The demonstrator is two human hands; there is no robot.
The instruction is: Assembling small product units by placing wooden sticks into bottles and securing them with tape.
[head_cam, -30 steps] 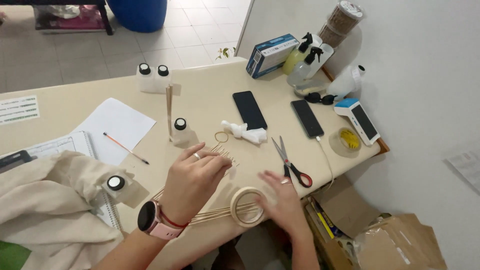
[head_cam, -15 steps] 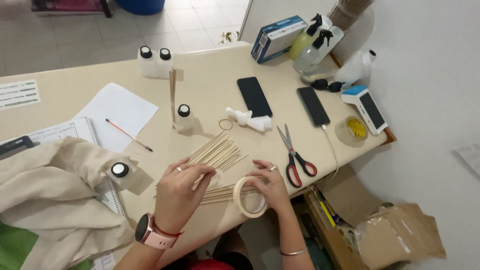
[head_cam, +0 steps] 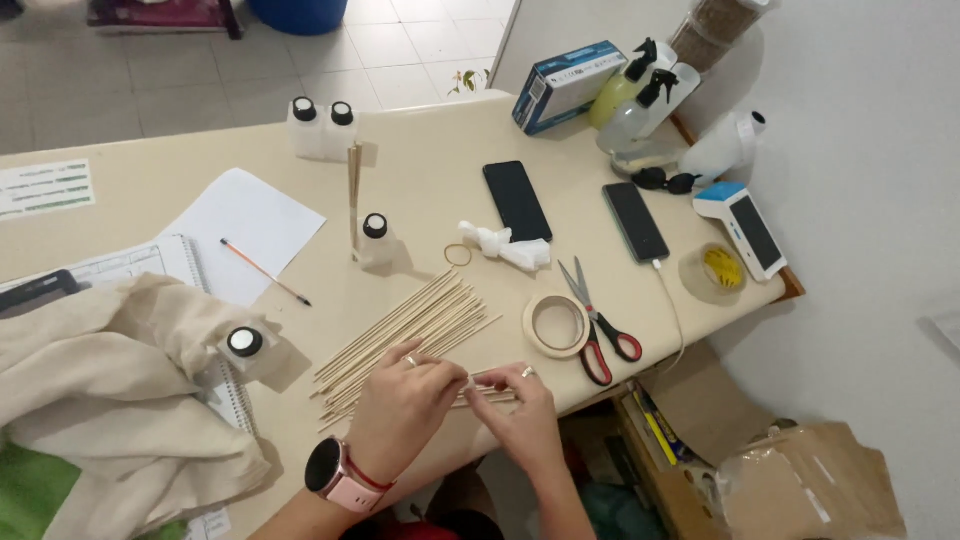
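Both hands meet at the table's near edge. The left hand (head_cam: 405,408) and right hand (head_cam: 522,418) each pinch, fingertips closed, a few thin wooden sticks (head_cam: 487,393) between them. The main bundle of sticks (head_cam: 405,330) lies fanned just beyond, beside a tape roll (head_cam: 556,326) and red-handled scissors (head_cam: 598,327).

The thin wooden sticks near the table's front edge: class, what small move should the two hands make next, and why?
Probably pinch the sticks' near ends together and square them. The wooden sticks lie fanned out loosely, the left hand and right hand already meet at their near ends, and the tape roll lies flat just beside the right hand, within easy reach.
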